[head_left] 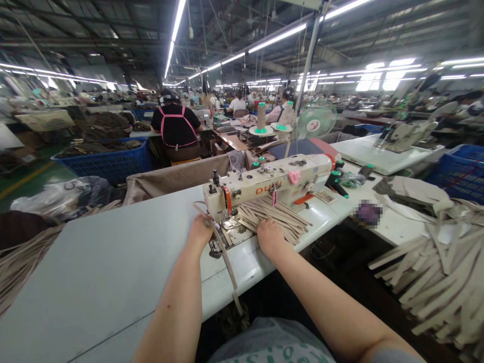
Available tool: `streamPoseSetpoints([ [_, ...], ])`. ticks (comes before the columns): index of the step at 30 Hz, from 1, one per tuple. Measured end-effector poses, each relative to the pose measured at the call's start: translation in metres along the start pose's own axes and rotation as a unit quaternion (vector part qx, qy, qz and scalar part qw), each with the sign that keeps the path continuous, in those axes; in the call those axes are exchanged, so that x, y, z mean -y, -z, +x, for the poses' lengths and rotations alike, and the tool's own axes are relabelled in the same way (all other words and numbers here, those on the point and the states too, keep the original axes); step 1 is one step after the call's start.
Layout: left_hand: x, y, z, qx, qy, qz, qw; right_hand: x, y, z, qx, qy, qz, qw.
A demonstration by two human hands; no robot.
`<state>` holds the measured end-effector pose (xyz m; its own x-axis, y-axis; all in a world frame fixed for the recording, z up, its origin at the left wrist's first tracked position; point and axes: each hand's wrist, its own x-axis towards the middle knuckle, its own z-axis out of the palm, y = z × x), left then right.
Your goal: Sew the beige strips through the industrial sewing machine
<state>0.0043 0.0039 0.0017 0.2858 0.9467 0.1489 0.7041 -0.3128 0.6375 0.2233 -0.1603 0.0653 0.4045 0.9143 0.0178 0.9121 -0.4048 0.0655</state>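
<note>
Head view of a sewing station on a wide white table (98, 272), ordered from largest item to smallest. A cream sewing machine (270, 185) stands across the far middle of the table, its needle end at the left. Under and in front of the machine's arm lies a fanned stack of beige fabric strips (282, 218), spreading to the right. The right hand (269, 236) rests palm down on the near left edge of this stack, fingers curled loosely over the strip ends and pressing them flat; the forearm runs back toward the near right, wrist straight. Whether the fingers pinch a strip cannot be told. The left hand (200, 229) lies at the needle end of the machine, just left of the presser foot, knuckles up; its fingertips are hidden, but they appear closed on a single long strip (225, 257). This strip passes from the hand across the needle plate, then runs toward the near edge of the table and hangs over it. The left forearm extends straight back to the near middle. A second heap of strips (442, 282) lies at the near right, well apart from both hands.
</note>
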Motion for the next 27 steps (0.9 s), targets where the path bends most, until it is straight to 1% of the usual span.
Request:
streamPoseSetpoints([
  [5,-0.003,0.003,-0.001,-0.026,0.038,-0.019,0.999,-0.005,0.005,0.006,0.007,-0.055,0.058,0.997],
  [9,-0.002,0.003,-0.001,-0.043,0.044,-0.024,0.998,-0.017,0.016,0.02,0.04,-0.073,0.164,0.983],
  [11,-0.001,0.002,-0.001,-0.042,0.045,-0.025,0.998,-0.025,0.022,0.03,0.074,-0.08,0.242,0.964],
  [13,-0.001,0.001,-0.001,-0.039,0.045,-0.025,0.998,-0.035,0.029,0.038,0.124,-0.081,0.34,0.929],
  [14,0.0,0.0,0.0,-0.038,0.044,-0.023,0.998,-0.04,0.032,0.041,0.152,-0.077,0.396,0.902],
  [16,0.001,0.0,0.0,-0.039,0.041,-0.019,0.998,-0.05,0.037,0.045,0.204,-0.063,0.509,0.834],
  [19,0.002,0.0,0.001,-0.042,0.04,-0.017,0.998,-0.061,0.042,0.042,0.265,-0.037,0.656,0.706],
  [21,0.003,0.001,0.002,-0.04,0.042,-0.016,0.998,-0.066,0.042,0.037,0.294,-0.027,0.725,0.622],
  [23,0.004,0.001,0.003,-0.038,0.042,-0.012,0.998,-0.067,0.036,0.028,0.314,-0.028,0.775,0.548],
  [25,0.006,0.002,0.004,-0.037,0.037,-0.004,0.999,-0.063,0.025,0.014,0.327,-0.037,0.808,0.488],
  [27,0.009,0.002,0.004,-0.03,0.027,0.01,0.999,-0.055,0.01,-0.006,0.329,-0.051,0.834,0.44],
])
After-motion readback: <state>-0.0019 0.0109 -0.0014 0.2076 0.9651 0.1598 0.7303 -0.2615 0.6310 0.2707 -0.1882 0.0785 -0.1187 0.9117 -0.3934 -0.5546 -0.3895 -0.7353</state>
